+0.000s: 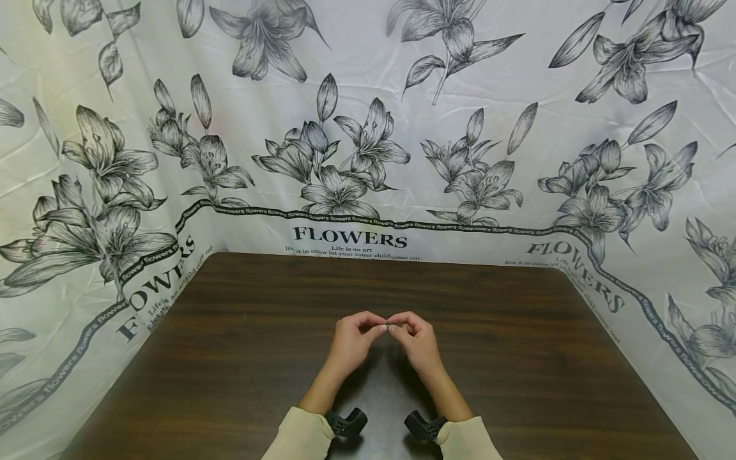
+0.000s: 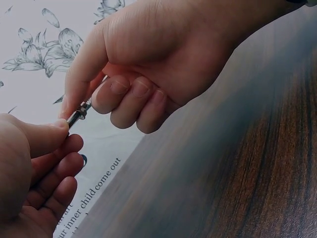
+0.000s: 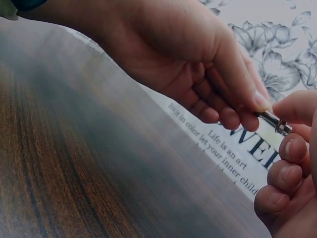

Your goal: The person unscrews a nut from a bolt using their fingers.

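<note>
A small metal bolt (image 2: 74, 119) with a threaded shaft spans the gap between my two hands above the table. A nut (image 3: 282, 126) sits on it toward the right hand. My left hand (image 1: 352, 342) pinches the threaded end between thumb and fingertips, which hide its tip. Opposite it, my right hand (image 1: 415, 338) has its thumb and forefinger at the nut, its other fingers curled in. In the head view the fingertips of both hands meet and cover most of the bolt.
Below the hands lies a dark brown wooden table (image 1: 259, 358). A white cloth (image 1: 397, 160) with black flower prints and lettering hangs behind and along the sides. Black wrist devices (image 1: 347, 423) sit on both wrists, beside light sleeves (image 1: 301, 437).
</note>
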### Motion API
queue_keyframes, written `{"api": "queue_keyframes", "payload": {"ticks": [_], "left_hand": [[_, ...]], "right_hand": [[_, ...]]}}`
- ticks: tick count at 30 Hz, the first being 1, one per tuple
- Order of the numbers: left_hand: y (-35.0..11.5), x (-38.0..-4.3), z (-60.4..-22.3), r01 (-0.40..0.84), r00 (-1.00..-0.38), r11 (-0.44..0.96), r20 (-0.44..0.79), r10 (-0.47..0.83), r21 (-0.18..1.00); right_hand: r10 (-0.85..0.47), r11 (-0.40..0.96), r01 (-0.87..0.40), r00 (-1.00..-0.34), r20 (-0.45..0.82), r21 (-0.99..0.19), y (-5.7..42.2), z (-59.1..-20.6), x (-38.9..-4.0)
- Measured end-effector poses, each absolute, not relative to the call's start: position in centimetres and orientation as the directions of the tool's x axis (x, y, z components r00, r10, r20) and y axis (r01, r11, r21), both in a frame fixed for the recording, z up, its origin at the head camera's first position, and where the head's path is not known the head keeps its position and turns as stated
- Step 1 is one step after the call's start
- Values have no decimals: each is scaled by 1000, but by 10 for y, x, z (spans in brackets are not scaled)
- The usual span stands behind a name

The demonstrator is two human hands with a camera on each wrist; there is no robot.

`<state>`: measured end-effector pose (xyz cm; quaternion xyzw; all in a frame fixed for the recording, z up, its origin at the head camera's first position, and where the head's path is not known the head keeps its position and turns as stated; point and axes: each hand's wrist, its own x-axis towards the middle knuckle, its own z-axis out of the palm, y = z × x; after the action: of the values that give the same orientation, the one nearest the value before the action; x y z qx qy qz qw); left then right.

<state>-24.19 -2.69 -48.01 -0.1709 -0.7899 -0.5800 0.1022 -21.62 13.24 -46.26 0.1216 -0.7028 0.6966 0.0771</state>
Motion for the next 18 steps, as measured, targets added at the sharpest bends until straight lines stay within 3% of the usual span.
{"api": "queue_keyframes", "payload": {"ticks": [18], "left_hand": [[-29, -241, -479, 412, -910, 256, 379, 169, 874]], "right_hand": [[-75, 41, -103, -992, 100, -994, 133, -460, -215]]}}
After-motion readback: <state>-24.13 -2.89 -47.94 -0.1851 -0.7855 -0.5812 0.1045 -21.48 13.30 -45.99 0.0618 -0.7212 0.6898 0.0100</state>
